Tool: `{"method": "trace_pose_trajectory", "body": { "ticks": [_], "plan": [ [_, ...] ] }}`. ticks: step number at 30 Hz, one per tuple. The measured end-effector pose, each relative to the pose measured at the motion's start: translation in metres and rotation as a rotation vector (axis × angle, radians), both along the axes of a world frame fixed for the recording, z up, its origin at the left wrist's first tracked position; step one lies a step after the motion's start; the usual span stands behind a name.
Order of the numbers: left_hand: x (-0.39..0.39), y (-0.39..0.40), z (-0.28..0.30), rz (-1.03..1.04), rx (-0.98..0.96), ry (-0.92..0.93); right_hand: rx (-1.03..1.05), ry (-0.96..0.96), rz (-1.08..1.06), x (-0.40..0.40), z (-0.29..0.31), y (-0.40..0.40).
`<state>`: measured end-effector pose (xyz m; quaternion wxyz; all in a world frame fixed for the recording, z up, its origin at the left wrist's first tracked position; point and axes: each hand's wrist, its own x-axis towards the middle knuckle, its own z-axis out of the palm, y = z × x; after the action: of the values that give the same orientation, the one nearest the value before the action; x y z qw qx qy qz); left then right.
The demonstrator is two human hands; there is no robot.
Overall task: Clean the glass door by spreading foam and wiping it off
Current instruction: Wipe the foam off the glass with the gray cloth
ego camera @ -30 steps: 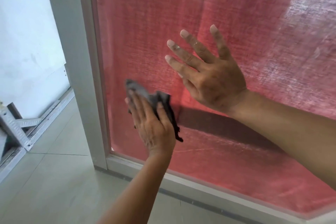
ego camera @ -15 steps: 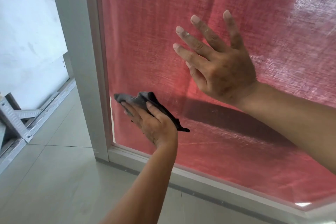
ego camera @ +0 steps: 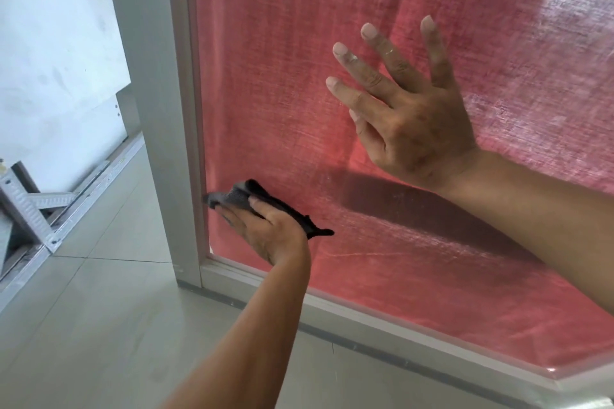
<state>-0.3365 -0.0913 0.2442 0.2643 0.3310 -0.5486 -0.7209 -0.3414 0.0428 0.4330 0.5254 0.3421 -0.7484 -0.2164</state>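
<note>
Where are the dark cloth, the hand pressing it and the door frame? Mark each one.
dark cloth (ego camera: 252, 196): head view, on the bunched fabric above the fingers.
left hand (ego camera: 269, 232): head view, on the back of the hand.
door frame (ego camera: 159, 109): head view, on the upright post.

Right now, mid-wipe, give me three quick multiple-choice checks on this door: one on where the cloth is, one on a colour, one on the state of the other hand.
1. Where on the glass is the cloth?
A. top right corner
B. low, at the left frame edge
C. on the floor

2. What colour is the cloth?
A. dark grey
B. yellow
C. white

3. How is the right hand?
A. clenched on a bottle
B. out of view
C. open, fingers spread against the glass

Answers: 1 B, the left hand presses it beside the frame; 2 A, it looks dark grey against the red curtain behind the glass; 3 C, it is spread open and holds nothing.
</note>
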Motion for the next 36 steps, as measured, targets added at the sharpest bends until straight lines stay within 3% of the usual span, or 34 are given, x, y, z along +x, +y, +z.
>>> {"method": "trace_pose_trajectory", "body": {
  "ticks": [3, 5, 7, 11, 13, 16, 19, 21, 23, 29, 31, 33, 36],
  "plan": [
    [-0.012, -0.021, -0.021, 0.009, 0.372, -0.207, 0.000, -0.003, -0.002, 0.001, -0.002, 0.000],
    [-0.016, -0.032, -0.031, -0.035, 0.484, -0.285, 0.002, -0.004, -0.007, 0.001, -0.002, 0.000],
    [-0.010, -0.029, -0.025, -0.027, 0.358, -0.274, 0.003, 0.000, -0.009, 0.001, -0.002, 0.001],
    [0.000, -0.007, -0.001, -0.006, -0.209, 0.044, -0.002, 0.016, -0.004, -0.001, -0.005, 0.001],
    [0.000, -0.004, 0.002, -0.036, -0.356, 0.137, -0.013, 0.018, 0.000, -0.002, -0.007, 0.000],
    [-0.005, -0.004, -0.009, -0.020, -0.252, 0.082, -0.022, 0.028, -0.004, -0.003, -0.010, 0.001],
    [-0.009, -0.009, -0.035, -0.058, 0.161, -0.153, -0.023, 0.015, -0.009, -0.001, -0.011, 0.001],
    [-0.005, -0.010, -0.045, -0.112, 0.301, -0.273, -0.024, 0.006, -0.011, 0.000, -0.011, 0.001],
    [0.004, -0.002, -0.034, -0.096, 0.203, -0.237, -0.021, -0.006, -0.015, 0.001, -0.011, 0.002],
    [0.007, 0.012, 0.031, -0.067, -0.523, 0.282, -0.020, -0.041, -0.019, 0.006, -0.012, 0.005],
    [0.007, 0.013, 0.030, -0.087, -0.670, 0.373, -0.024, -0.045, -0.024, 0.008, -0.013, 0.007],
    [0.007, 0.014, 0.026, -0.089, -0.601, 0.322, -0.025, -0.054, -0.028, 0.011, -0.015, 0.008],
    [0.007, 0.015, 0.020, -0.096, -0.331, 0.157, -0.050, -0.056, -0.025, 0.017, -0.021, 0.011]
  ]
}}
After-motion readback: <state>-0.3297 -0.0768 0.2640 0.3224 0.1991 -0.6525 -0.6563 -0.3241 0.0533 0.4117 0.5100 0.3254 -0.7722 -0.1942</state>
